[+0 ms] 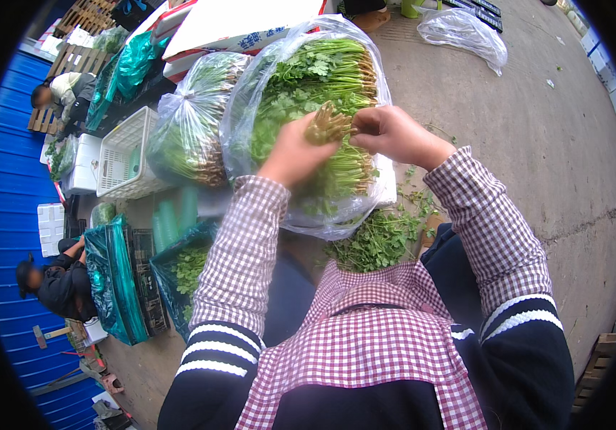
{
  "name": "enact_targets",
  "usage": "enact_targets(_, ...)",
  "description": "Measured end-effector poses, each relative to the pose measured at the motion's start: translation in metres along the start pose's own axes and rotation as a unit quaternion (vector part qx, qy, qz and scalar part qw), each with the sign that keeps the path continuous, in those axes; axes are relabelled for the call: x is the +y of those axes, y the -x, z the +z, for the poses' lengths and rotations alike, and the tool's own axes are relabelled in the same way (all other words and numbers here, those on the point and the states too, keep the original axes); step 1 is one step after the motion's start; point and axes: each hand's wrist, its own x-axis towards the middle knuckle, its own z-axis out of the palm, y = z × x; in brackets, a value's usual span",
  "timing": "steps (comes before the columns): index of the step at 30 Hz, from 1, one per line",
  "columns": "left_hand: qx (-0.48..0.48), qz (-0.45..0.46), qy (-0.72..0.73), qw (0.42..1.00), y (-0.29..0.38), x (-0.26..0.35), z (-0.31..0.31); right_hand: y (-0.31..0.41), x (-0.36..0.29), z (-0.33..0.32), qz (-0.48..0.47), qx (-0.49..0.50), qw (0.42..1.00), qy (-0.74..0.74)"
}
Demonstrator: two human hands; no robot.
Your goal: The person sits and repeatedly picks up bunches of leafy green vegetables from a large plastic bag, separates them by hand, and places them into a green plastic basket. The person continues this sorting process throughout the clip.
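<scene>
My left hand grips a bunch of leafy green stalks, probably coriander or Chinese celery, with its pale brown root ends pointing up and right. Fingers curled, my right hand is at those root ends; whether it pinches one is hidden. Beneath both hands lies a large open clear plastic bag, packed with stacked greens, roots to the right. A tied clear bag of similar greens stands left of it. Loose trimmed sprigs lie on the ground by my apron.
White foam boxes stand beyond the bags, and a white plastic crate is at left. Teal bags line crates nearer the blue wall. Two people crouch or sit there. A crumpled clear bag lies on the concrete floor.
</scene>
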Motion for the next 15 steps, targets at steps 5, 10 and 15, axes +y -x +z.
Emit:
enact_targets(5, 0.004, 0.005, -0.027, 1.000, 0.000, -0.002, -0.003, 0.003, -0.003, -0.004, 0.020, 0.066, 0.989, 0.130)
enact_targets(10, 0.009, 0.008, -0.018, 1.000, -0.003, -0.004, -0.004, 0.001, 0.004, -0.006, 0.039, 0.065, 0.996, 0.046)
enact_targets(15, 0.011, 0.025, -0.026, 0.999, -0.002, -0.007, -0.004, 0.001, -0.003, 0.007, -0.010, 0.123, 0.991, 0.059)
